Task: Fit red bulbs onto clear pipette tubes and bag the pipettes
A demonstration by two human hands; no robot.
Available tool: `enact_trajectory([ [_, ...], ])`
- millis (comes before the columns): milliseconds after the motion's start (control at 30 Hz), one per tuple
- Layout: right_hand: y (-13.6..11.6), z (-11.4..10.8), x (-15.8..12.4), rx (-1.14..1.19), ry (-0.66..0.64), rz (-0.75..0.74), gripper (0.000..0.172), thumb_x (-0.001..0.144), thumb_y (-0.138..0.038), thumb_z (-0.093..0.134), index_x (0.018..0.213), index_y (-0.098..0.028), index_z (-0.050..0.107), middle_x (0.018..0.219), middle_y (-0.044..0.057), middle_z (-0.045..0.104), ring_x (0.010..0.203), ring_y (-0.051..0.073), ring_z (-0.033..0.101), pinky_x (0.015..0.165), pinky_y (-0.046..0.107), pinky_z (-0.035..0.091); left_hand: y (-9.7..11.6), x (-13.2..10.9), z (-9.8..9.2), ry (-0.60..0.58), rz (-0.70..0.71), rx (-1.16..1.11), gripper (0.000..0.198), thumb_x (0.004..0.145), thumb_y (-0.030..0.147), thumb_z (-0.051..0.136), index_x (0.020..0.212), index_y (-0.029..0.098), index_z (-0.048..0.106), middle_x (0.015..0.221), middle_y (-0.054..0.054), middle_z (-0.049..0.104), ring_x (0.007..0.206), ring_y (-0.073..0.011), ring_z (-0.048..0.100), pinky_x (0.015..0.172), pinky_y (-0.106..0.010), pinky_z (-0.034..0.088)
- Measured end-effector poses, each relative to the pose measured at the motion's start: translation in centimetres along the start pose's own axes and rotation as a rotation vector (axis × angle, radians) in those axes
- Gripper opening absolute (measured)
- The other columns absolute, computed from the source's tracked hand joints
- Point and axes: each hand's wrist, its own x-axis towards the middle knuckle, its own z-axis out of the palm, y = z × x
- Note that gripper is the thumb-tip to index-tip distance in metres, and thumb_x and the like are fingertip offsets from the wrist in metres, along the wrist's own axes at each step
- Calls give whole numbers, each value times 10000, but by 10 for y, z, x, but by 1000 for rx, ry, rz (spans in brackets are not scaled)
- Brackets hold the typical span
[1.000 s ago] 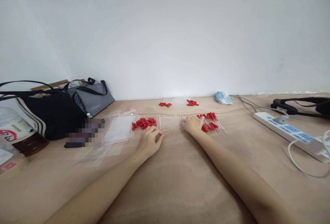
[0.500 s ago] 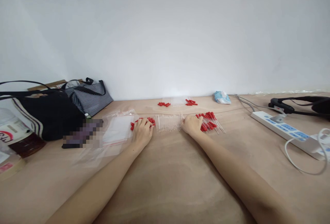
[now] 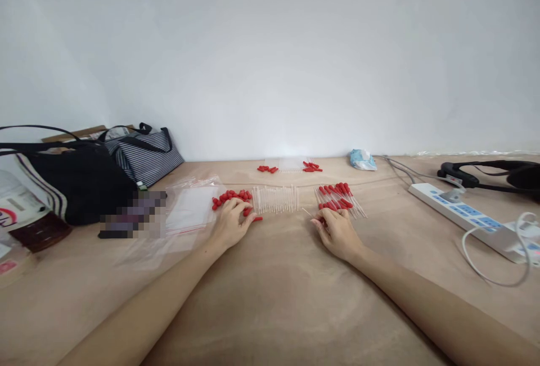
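In the head view my left hand [image 3: 230, 223] is closed on a red rubber bulb [image 3: 258, 218], its end sticking out past the thumb. Just behind those fingers lies a heap of red bulbs [image 3: 230, 196]. My right hand [image 3: 341, 235] pinches a thin clear tube [image 3: 306, 211], which points left out of the fingertips. Between and behind the hands is a row of clear thin tubes [image 3: 276, 200]. Beyond my right hand lies a pile of droppers [image 3: 342, 189], clear tubes with red bulbs fitted on them.
Clear zip bags [image 3: 189, 208] lie left of the bulbs. Farther left are a dark phone-like thing, a black bag [image 3: 84, 180], a striped bag [image 3: 147, 155] and bottles. A power strip [image 3: 468, 214] with cables and a black headset lie right. A blue-white packet [image 3: 363, 159] is near the wall.
My right hand has moved right and toward me, away from the tube row, carrying one tube. My left hand has drawn back slightly from the heap with a red bulb.
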Motion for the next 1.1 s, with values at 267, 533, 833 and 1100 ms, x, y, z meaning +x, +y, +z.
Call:
enact_trajectory([
  [267, -3, 7, 5, 86, -40, -97, 171, 857, -226, 367, 860, -172, 529, 768, 48, 589, 719, 159, 526, 684, 291, 305, 9, -2, 4, -131, 17, -95, 109, 767, 249, 540, 699, 169, 566, 789, -34, 516, 797, -187, 493, 736, -330, 418],
  [533, -21, 3, 5, 150, -73, -219, 197, 843, -171, 384, 935, -191, 557, 807, 36, 599, 726, 129, 529, 709, 291, 289, 41, -10, 9, -247, -8, -364, 87, 853, 244, 420, 869, 190, 486, 805, -6, 589, 750, -152, 560, 684, -280, 439],
  [833, -25, 3, 4, 155, -109, -255, 209, 850, -192, 380, 940, -187, 568, 809, 34, 618, 703, 126, 516, 723, 305, 254, 51, -10, 11, -242, 35, -441, 159, 846, 236, 426, 909, 192, 565, 848, -14, 648, 761, -146, 596, 688, -252, 455],
  [1100, -24, 0, 6, 131, -147, -353, 229, 849, -192, 378, 953, -195, 582, 764, 32, 592, 657, 127, 469, 694, 304, 236, 51, -14, 13, -215, 40, -392, 158, 838, 247, 437, 818, 178, 577, 718, 3, 624, 637, -125, 559, 618, -232, 433],
])
